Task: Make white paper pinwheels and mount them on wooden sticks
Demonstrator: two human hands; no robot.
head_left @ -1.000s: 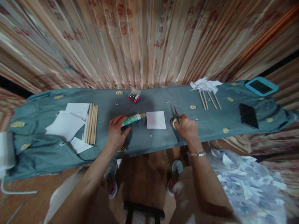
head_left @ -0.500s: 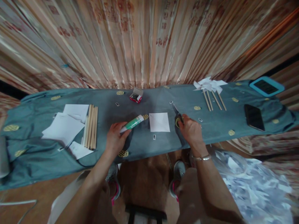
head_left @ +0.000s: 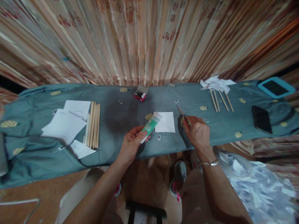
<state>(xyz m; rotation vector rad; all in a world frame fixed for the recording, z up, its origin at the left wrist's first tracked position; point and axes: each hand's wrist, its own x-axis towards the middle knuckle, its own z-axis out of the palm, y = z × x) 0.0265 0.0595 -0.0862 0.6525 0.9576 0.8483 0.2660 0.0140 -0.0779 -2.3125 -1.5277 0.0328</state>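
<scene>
My left hand (head_left: 134,141) grips a green and white tube (head_left: 150,126), tilted up to the right, its far end at the left edge of a white paper square (head_left: 166,122). To the right of that square, my right hand (head_left: 197,130) is closed on a pair of scissors (head_left: 183,116), whose blades point away from me and slightly left. A small red box (head_left: 140,93) with its lid up holds small dark items, beyond the tube. White paper sheets (head_left: 66,126) lie at the left beside a row of wooden sticks (head_left: 93,124).
White paper pinwheels (head_left: 217,84) on sticks lie at the back right. Near them are a blue-framed tablet (head_left: 277,87) and a black phone (head_left: 261,119). A grey object (head_left: 2,155) is at the far left edge. A bag of white paper pieces (head_left: 259,183) stands below right.
My left hand has moved right with the tube, which now reaches the paper square and shows its flat printed side. My right hand still holds the scissors. The view has shifted slightly.
</scene>
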